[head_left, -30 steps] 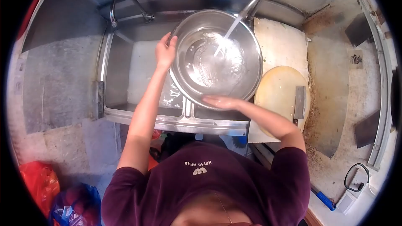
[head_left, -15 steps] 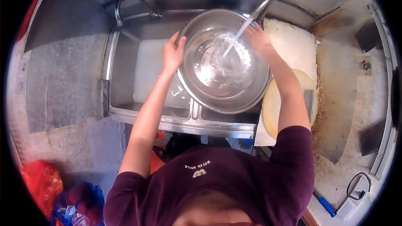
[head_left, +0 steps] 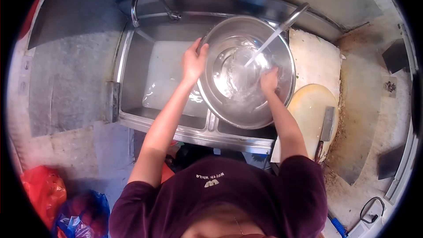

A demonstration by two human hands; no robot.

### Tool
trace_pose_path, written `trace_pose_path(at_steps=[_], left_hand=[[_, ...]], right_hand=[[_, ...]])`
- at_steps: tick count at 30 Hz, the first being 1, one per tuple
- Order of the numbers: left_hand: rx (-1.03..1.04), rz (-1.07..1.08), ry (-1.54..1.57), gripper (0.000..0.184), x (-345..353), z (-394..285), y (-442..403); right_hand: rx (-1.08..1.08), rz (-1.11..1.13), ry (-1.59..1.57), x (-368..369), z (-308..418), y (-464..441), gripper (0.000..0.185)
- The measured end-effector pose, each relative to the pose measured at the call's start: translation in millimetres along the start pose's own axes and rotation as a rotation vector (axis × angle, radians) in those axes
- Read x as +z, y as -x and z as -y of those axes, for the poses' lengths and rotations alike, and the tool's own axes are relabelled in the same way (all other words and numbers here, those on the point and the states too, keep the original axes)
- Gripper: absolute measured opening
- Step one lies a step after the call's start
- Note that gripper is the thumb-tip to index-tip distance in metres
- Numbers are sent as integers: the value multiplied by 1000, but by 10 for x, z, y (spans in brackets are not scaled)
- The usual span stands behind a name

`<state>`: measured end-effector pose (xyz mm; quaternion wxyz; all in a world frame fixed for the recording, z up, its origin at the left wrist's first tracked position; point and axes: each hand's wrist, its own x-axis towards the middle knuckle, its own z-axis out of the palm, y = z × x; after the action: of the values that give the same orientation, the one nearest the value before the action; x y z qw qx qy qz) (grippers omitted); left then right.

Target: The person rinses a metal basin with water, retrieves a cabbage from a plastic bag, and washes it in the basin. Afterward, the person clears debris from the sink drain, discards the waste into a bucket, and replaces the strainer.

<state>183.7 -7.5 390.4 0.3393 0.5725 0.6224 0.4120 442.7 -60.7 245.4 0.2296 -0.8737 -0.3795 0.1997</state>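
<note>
Bright glare, strong fisheye edge distortion.

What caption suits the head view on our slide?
Left hand holds a metal basin, right hand inside, as water runs in.

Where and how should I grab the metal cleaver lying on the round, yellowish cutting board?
Probably by its dark brown handle, coming from your side: that end points towards your body, while the broad, rectangular metal blade lies beyond it.
</note>
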Motion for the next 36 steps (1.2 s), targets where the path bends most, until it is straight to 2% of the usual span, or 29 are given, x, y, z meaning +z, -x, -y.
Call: trace_pose_path(at_steps=[1, 3, 5, 6, 7, 8, 9, 10, 11, 12, 14, 15, 16, 17, 18, 19, 21, 22, 24, 27, 29, 30, 32, 34, 35, 36], left_hand=[[6, 6, 4, 37, -13, -52, 13], [8, 39, 45, 38, -23, -65, 2], [50, 31, 54, 38, -5, -25, -56], [82, 8, 43, 39, 24, 81, -70], [110, -15, 35, 39, 38, 153, -64], [85, -12, 22, 39, 22, 113, -51], [57, -9, 14, 40, -2, 16, -27], [31, -7, 8, 41, -7, -39, -15], [25, -13, 7, 41, 3, -40, -15], [20, -21, 5, 42, 3, -32, -25], [8, -32, -10, 43, -13, 8, -10], [5, -35, -20, 43, -5, 20, -7], [0, -41, -31, 43, 5, 33, -1], [2, -34, -23, 43, 5, 40, 4], [8, -27, -18, 42, 2, 38, -5], [18, -20, -15, 42, 3, 38, -9], [-14, -19, -7, 40, 27, 78, -39], [-28, -19, -3, 40, 34, 85, -44], [17, -46, 8, 39, 20, 32, -23], [68, -67, 12, 38, 46, 92, -54], [72, -53, 47, 38, 48, 116, -66], [63, -36, 81, 38, 43, 109, -61], [66, -37, 63, 39, 42, 101, -62], [89, -73, -41, 40, 54, 94, -53], [-26, -33, 3, 38, 26, -26, -15], [0, -30, 22, 37, 38, -19, -18]], right_hand=[[-37, -163, -116, 86, 114, -123, 41], [269, -237, -289, 383, 571, -442, 45], [229, -252, -729, 486, 1157, -341, 45], [-180, -410, -418, 1336, 946, -961, 40], [-33, -255, -813, 1058, 1461, -682, 33], [-129, -73, -842, 731, 1789, -385, 32], [-321, -72, -769, 643, 1929, -93, 27], [-462, 90, -764, 515, 1957, 246, 24], [-287, 570, -1062, 392, 1836, 646, 20], [-688, 426, -735, 401, 1630, 1063, 21], [-703, 761, -515, 263, 823, 1430, 23], [-722, 971, -114, 38, 546, 1325, 24], [-829, 1140, 182, -430, 547, 1144, 30], [-983, 1009, 463, -507, 229, 907, 33], [-1120, 875, 735, -102, -539, 331, 38], [-980, 699, 1021, -716, -60, -92, 38], [-1194, 243, 1085, -507, -48, -806, 33], [-1045, 233, 1026, -546, 307, -821, 42], [-968, -99, 507, -208, 713, -740, 47], [-1244, -69, 93, -117, 1530, -112, 64], [-1527, 8, 184, -146, 1779, 264, 66], [-1496, 162, 12, -130, 1821, 366, 65], [-1539, 66, 338, -274, 1865, 224, 62], [-1222, 84, 269, -177, 1705, -223, 69], [-1108, -27, 251, -257, 1505, -357, 66], [-996, -143, 232, -373, 1291, -519, 63]])
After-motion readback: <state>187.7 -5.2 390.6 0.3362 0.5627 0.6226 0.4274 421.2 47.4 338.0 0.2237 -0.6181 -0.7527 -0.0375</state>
